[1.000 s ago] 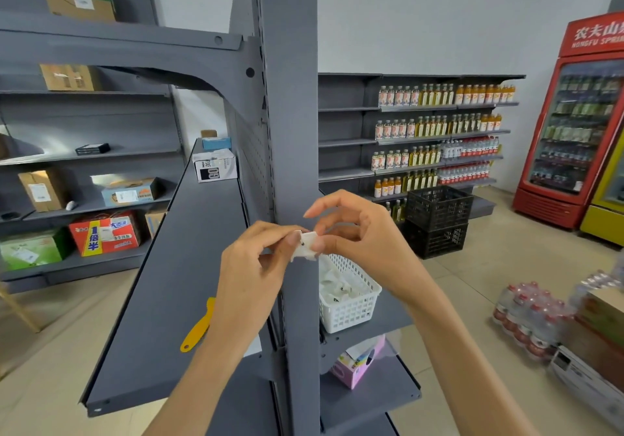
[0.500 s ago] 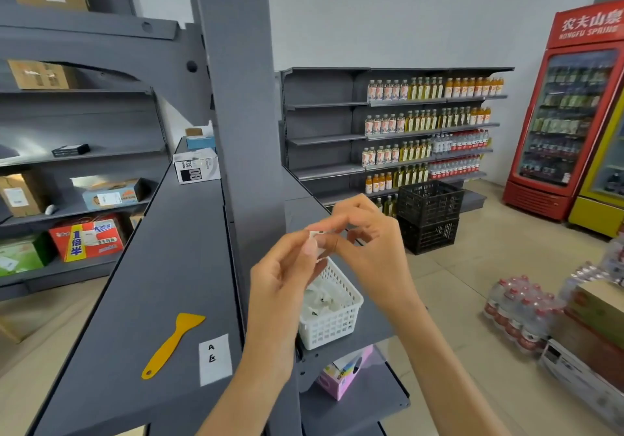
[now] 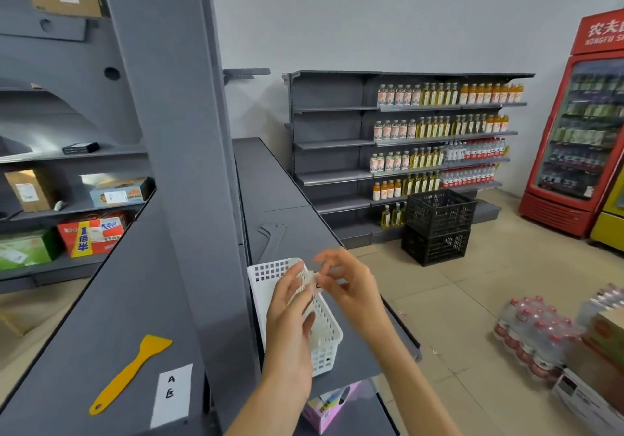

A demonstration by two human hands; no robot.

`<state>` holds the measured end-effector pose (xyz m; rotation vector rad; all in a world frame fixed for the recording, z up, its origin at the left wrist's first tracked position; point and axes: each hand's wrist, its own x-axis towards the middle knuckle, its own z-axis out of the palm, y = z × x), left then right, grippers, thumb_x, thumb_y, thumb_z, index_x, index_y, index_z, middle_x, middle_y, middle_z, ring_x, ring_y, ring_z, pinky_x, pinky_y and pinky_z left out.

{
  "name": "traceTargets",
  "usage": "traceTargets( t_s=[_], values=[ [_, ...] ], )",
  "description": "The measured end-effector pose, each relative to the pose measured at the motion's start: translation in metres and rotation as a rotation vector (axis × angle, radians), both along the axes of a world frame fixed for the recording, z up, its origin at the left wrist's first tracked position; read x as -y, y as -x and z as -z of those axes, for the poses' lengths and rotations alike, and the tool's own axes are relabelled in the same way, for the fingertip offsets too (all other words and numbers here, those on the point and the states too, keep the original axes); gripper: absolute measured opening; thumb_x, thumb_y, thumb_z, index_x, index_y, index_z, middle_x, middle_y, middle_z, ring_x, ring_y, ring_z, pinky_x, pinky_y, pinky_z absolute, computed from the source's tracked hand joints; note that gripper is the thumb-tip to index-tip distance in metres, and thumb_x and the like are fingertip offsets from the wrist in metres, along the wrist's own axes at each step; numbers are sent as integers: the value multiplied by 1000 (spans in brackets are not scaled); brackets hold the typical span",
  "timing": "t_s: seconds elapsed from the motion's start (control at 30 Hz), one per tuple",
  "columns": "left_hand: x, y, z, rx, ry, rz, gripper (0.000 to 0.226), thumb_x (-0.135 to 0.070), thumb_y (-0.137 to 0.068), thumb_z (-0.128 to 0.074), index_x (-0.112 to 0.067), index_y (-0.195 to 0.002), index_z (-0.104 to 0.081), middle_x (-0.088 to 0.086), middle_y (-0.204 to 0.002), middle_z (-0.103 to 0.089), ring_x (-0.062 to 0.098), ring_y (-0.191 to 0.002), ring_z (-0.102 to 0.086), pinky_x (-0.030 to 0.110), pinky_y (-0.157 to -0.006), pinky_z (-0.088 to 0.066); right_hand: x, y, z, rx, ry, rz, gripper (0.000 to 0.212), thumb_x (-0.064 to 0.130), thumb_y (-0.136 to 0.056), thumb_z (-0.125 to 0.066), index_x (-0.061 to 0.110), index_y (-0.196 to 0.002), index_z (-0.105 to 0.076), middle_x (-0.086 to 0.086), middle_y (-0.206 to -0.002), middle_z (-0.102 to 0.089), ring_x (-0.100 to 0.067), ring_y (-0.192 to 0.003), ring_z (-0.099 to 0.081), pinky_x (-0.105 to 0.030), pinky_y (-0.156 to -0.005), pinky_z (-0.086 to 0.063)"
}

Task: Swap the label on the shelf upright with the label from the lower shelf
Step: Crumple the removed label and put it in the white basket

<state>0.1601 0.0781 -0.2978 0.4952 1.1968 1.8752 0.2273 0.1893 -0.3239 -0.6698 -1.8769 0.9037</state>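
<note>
Both our hands have dropped lower and further right since half a second ago, away from the shelf upright (image 3: 175,165) and over the white basket (image 3: 270,272). Our left hand (image 3: 292,304) and right hand (image 3: 344,283) meet at the fingertips, pinching one small white label (image 3: 315,282) between them; a dark mark shows on it, too small and blurred to read. The right hand's other fingers are spread and motion-blurred.

We count two labels: the one in our fingers and a second label (image 3: 171,395) lying flat on the grey shelf (image 3: 111,300) to the left of the upright, marked with an A and another character below it. Just left of it lies one yellow scraper (image 3: 130,373). One basket sits on the shelf to the right of the upright, its contents mostly hidden behind our left hand. One pink box (image 3: 332,403) on the shelf below is partly covered by our left forearm.

More of the upright's right side and the far bottle shelves (image 3: 439,138) shows now than before. At the right edge, one red fridge (image 3: 580,138) is cut off.
</note>
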Motion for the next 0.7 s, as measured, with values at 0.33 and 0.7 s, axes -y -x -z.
traceTargets(
  t_s=[0.33,0.7],
  values=[
    [19,2,-5,-299,-125,24,30,-11,-101,-47,-20,-104,-76,-7,-116,-74,5,-116,-66,31,-107,-45,11,6,-3,-68,24,3,30,28,-106,-47,16,-95,-72,6,-81,-74,-7,-72,-67,-17,-65,-46],
    [97,72,-40,-668,-397,-106,21,-17,-97,-49,-12,-100,-70,3,-79,-68,18,-80,-66,26,-74,-53,110,51,-72,-249,-51,-316,35,17,-107,-43,11,-78,-61,2,-58,-52,-11,-52,-47,-21,-52,-40]
  ],
)
